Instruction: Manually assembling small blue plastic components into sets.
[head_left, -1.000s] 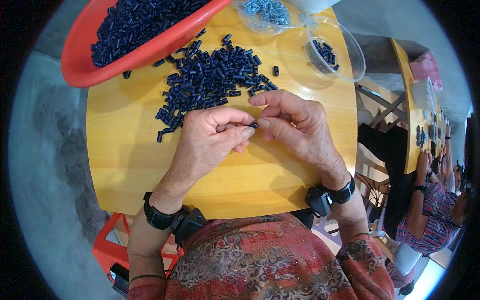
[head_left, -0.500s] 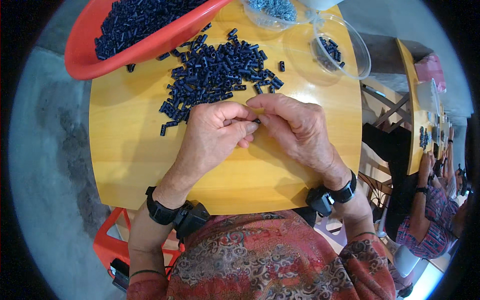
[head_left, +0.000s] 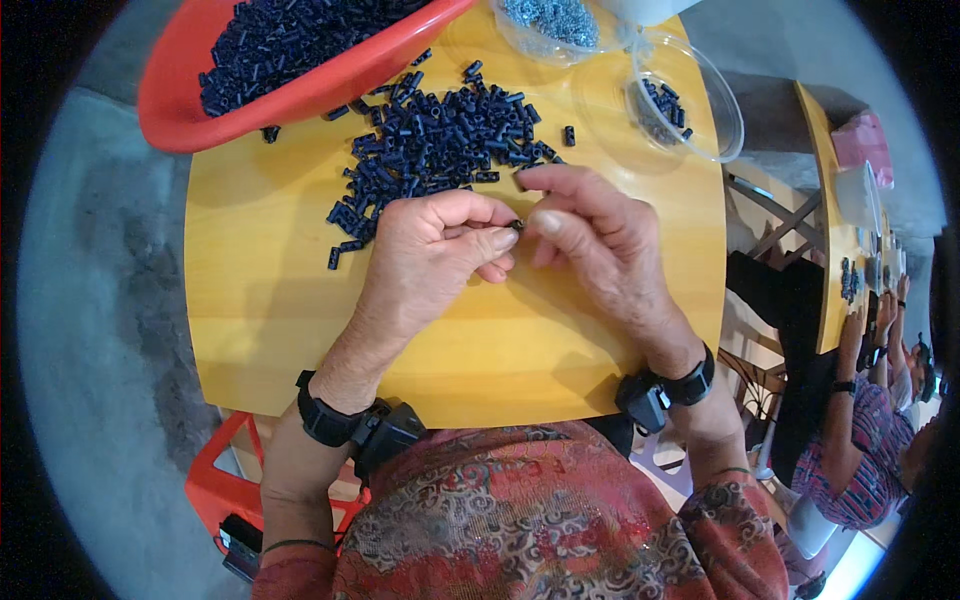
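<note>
My left hand (head_left: 425, 250) pinches a small dark tube-shaped plastic piece (head_left: 516, 225) between thumb and fingertips, so that only its end shows. My right hand (head_left: 605, 235) is just to the right of that end, its thumb and forefinger apart and nothing visible between them. Its other fingers are curled and partly hidden. Beyond both hands lies a heap of similar dark blue-black pieces (head_left: 440, 135), some with holes in their sides. A single piece (head_left: 569, 135) lies apart at the heap's right.
At the far left a red basin (head_left: 300, 100) full of dark pieces rests on the yellow table (head_left: 270, 310). A clear tub (head_left: 550, 45) of shiny metal parts and a clear round container (head_left: 735, 130) with some dark pieces are at the far right. Another person (head_left: 850, 450) sits at a table further right.
My right thumb and forefinger have parted and drawn slightly away from the piece. My left hand keeps its pinch on it. The view has shifted slightly.
</note>
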